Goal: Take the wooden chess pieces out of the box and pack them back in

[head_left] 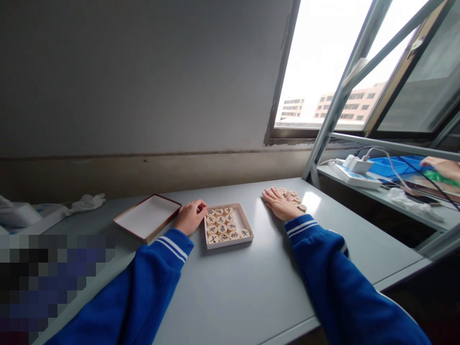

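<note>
A shallow white box (247, 238) stands on the grey table, with several round Chinese chess pieces (222, 229) set in rows inside it. Part of the box's right side shows bare floor. My left hand (189, 218) is closed at the box's left edge, its curled fingers on the upper left corner. To the right, my right hand (279, 205) lies flat with fingers stretched over a loose group of chess pieces (295, 199). Some of those pieces are hidden under the palm and fingers.
An open box lid (147, 216) with a reddish rim lies left of my left hand. Power strips (354, 173) and a blue tray (391, 165) sit on the right-hand shelf, where another person's hand (443, 166) reaches in. A metal frame post (325, 129) rises at the table's back right.
</note>
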{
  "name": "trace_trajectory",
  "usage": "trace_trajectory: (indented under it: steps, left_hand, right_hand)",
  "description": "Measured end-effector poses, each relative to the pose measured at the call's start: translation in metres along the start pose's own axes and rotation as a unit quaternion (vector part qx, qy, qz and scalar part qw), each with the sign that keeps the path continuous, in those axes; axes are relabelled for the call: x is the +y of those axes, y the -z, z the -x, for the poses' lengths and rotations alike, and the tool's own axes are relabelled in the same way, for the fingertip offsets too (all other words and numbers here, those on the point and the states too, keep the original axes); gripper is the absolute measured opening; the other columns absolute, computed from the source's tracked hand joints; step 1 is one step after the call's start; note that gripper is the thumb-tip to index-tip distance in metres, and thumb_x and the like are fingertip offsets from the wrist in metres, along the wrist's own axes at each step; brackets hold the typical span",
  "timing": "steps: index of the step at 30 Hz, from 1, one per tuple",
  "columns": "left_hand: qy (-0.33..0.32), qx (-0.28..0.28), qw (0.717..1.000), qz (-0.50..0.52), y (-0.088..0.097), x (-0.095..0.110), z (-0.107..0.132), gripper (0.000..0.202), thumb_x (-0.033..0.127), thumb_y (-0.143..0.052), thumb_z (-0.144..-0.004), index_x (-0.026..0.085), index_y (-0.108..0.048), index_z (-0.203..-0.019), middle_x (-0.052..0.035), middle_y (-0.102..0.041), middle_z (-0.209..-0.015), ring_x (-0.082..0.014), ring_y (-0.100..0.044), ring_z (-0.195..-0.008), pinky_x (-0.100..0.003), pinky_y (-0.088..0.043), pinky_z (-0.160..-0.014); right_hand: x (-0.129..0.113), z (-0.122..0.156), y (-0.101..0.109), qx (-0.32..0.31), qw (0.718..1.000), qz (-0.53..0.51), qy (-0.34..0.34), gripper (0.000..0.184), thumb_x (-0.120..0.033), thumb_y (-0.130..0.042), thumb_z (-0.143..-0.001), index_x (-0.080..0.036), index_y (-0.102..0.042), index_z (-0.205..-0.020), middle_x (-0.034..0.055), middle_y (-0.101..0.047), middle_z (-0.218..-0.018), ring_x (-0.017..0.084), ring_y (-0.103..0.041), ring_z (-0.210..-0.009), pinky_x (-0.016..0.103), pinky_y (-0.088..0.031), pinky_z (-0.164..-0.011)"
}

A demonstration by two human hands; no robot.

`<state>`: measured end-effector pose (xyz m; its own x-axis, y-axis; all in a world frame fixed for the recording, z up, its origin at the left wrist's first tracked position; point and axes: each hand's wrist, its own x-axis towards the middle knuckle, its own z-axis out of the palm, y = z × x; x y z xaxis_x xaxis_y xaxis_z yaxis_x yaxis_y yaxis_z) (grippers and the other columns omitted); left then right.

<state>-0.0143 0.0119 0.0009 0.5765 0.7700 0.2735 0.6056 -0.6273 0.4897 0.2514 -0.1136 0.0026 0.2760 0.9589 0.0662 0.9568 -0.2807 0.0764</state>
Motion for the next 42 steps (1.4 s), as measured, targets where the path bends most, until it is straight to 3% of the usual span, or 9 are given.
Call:
trace_trajectory:
  steps: [3,7,11,16,21,27,36,39,42]
  left_hand:
    - [0.003,-0.003,1.000,0.000,0.000,0.001,0.000,0.018,0.028,-0.039,-0.077,0.020,-0.054,-0.077,-0.0015,-0.063,-0.081,-0.0169,-0.055,-0.080,-0.027,-0.037,-0.073]
    - [0.010,-0.003,1.000,-0.006,0.002,0.004,0.001,0.017,0.027,-0.039,-0.077,0.020,-0.055,-0.077,-0.0013,-0.064,-0.081,-0.0166,-0.056,-0.079,-0.027,-0.037,-0.073]
    - [0.012,-0.003,1.000,-0.014,0.004,0.006,0.002,0.015,0.026,-0.040,-0.076,0.020,-0.054,-0.076,-0.0008,-0.064,-0.080,-0.0163,-0.056,-0.078,-0.027,-0.037,-0.073]
    - [0.018,-0.004,1.000,-0.025,0.005,0.008,0.003,0.015,0.027,-0.040,-0.076,0.021,-0.054,-0.076,-0.0006,-0.064,-0.079,-0.0161,-0.056,-0.077,-0.026,-0.037,-0.070]
    - [0.017,-0.007,1.000,-0.024,0.005,0.009,0.003,0.016,0.028,-0.039,-0.076,0.020,-0.054,-0.076,-0.0007,-0.064,-0.079,-0.0158,-0.056,-0.077,-0.025,-0.037,-0.068]
    - [0.011,-0.011,0.999,-0.028,0.006,0.008,0.003,0.019,0.031,-0.038,-0.076,0.021,-0.054,-0.076,-0.0006,-0.064,-0.079,-0.0159,-0.056,-0.077,-0.025,-0.037,-0.067]
    - [0.013,-0.013,0.999,-0.032,0.007,0.008,0.003,0.018,0.031,-0.038,-0.076,0.022,-0.054,-0.077,0.0002,-0.065,-0.081,-0.0160,-0.057,-0.079,-0.024,-0.038,-0.068]
    - [0.015,-0.012,0.999,-0.027,0.007,0.008,0.003,0.018,0.030,-0.039,-0.076,0.021,-0.054,-0.076,0.0003,-0.065,-0.080,-0.0159,-0.057,-0.078,-0.024,-0.038,-0.068]
    - [0.014,-0.011,1.000,-0.024,0.006,0.008,0.003,0.018,0.030,-0.039,-0.076,0.021,-0.055,-0.076,0.0003,-0.065,-0.079,-0.0161,-0.057,-0.077,-0.025,-0.038,-0.068]
  right_hand:
    - [0.005,-0.001,0.008,0.034,0.998,-0.045,0.010,0.040,-0.022,-0.034,-0.084,-0.022,-0.041,-0.124,0.0082,-0.028,-0.137,0.026,-0.019,-0.127,0.055,-0.016,-0.098]
    - [-0.021,0.007,0.032,0.107,0.963,-0.179,0.173,0.031,-0.034,-0.042,-0.083,-0.022,-0.054,-0.108,0.0073,-0.051,-0.118,0.021,-0.045,-0.108,0.038,-0.034,-0.092]
    - [-0.057,0.026,0.051,0.004,0.941,-0.206,0.269,0.023,-0.041,-0.052,-0.076,-0.021,-0.064,-0.082,0.0043,-0.060,-0.089,0.018,-0.055,-0.083,0.034,-0.037,-0.079]
    - [-0.072,0.036,0.052,-0.080,0.935,-0.222,0.264,0.017,-0.034,-0.058,-0.073,-0.019,-0.062,-0.080,0.0018,-0.062,-0.081,0.013,-0.055,-0.071,0.029,-0.036,-0.073]
    - [-0.068,0.029,0.048,-0.096,0.916,-0.290,0.261,0.017,-0.033,-0.059,-0.071,-0.017,-0.063,-0.078,0.0002,-0.064,-0.073,0.012,-0.055,-0.067,0.024,-0.037,-0.066]
    - [-0.066,0.027,0.051,-0.122,0.904,-0.296,0.283,0.020,-0.028,-0.061,-0.070,-0.018,-0.066,-0.087,0.0015,-0.063,-0.081,0.011,-0.052,-0.070,0.022,-0.038,-0.064]
    - [-0.065,0.026,0.049,-0.110,0.896,-0.331,0.274,0.021,-0.033,-0.063,-0.068,-0.017,-0.061,-0.080,0.0002,-0.061,-0.075,0.012,-0.053,-0.069,0.023,-0.041,-0.063]
    - [-0.060,0.024,0.051,-0.047,0.891,-0.372,0.257,0.023,-0.035,-0.059,-0.071,-0.017,-0.060,-0.084,0.0022,-0.062,-0.083,0.012,-0.053,-0.074,0.024,-0.042,-0.065]
    - [-0.046,0.020,0.049,0.036,0.912,-0.368,0.180,0.023,-0.037,-0.053,-0.075,-0.018,-0.059,-0.086,0.0027,-0.062,-0.086,0.013,-0.054,-0.075,0.026,-0.041,-0.067]
